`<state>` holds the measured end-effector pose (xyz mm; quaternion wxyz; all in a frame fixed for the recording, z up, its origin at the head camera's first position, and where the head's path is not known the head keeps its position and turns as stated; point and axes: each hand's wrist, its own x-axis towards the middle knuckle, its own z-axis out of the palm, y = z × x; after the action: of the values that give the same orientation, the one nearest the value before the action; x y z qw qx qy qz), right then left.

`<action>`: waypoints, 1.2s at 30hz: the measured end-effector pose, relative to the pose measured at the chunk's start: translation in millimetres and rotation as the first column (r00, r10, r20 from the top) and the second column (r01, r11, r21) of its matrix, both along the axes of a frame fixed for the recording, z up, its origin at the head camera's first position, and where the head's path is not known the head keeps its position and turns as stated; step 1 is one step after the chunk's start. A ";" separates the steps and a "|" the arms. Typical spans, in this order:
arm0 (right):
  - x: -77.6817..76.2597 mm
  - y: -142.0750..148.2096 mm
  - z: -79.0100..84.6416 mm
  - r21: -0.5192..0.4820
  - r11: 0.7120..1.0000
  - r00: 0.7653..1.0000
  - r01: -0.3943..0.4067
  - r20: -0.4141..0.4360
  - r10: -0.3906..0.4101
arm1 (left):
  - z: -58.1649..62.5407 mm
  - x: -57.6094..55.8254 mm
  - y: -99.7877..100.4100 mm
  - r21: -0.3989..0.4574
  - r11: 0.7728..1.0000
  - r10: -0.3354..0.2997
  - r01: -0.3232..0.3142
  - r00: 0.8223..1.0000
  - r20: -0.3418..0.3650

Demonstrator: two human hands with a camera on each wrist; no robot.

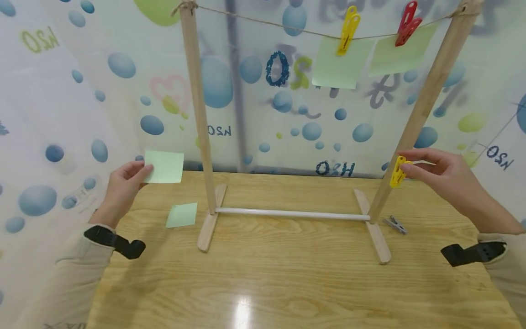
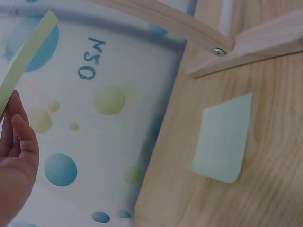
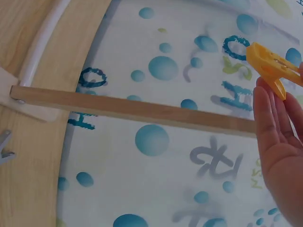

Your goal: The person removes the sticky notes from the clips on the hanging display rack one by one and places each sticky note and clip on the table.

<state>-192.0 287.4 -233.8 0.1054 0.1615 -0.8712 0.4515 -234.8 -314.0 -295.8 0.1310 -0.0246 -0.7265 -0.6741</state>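
Observation:
My left hand pinches a pale green sticky note by its left edge, lifted above the table at the left of a wooden frame. In the left wrist view that note appears nearly edge-on. A second green note lies on the table below. By the frame's right post, my right hand pinches a yellow clothespin between thumb and fingers. From the twine hang two green notes, one under a yellow clothespin, the other under a red clothespin.
A grey clothespin lies on the wooden table beside the frame's right foot. A white rod joins the two feet low down. Behind the table hangs a printed backdrop with blue and green spots.

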 end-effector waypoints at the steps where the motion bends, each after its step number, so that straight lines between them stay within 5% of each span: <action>1: -0.3 3.9 -4.2 0.016 1.000 1.000 0.012 -0.002 -0.012 | -5.6 0.3 -2.0 -0.058 0.998 0.002 0.000 1.000 0.022; 6: -1.2 20.6 -25.3 0.072 0.993 0.996 0.090 0.008 -0.090 | -30.6 -0.2 -7.7 -0.313 0.950 0.026 0.009 0.994 0.108; 15: -12.8 44.6 -60.0 0.100 0.988 0.979 0.115 0.160 -0.130 | -59.1 -0.7 -11.8 -0.477 0.862 -0.029 0.172 0.956 0.293; 22: -22.7 63.0 -86.5 0.127 0.981 0.939 0.145 0.294 -0.177 | -77.7 -3.0 -14.9 -0.511 0.839 0.005 0.187 0.937 0.350; 29: -31.2 75.1 -112.2 0.212 0.964 0.941 0.161 0.262 -0.215 | -88.5 -2.8 -16.8 -0.536 0.824 0.038 0.184 0.926 0.376; 30: -31.5 76.0 -115.3 0.218 0.963 0.941 0.159 0.261 -0.215 | -98.0 -8.7 -23.8 -0.532 0.826 0.036 0.184 0.926 0.376; 36: -34.8 84.6 -134.5 0.258 0.959 0.933 0.117 0.302 -0.195 | -98.3 -6.6 -20.2 -0.546 0.814 0.050 0.198 0.913 0.405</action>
<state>-226.7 371.9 -368.2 -0.0233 0.0263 -0.9342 0.3551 -241.5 -334.2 -394.1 -0.0611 0.0466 -0.9053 -0.4177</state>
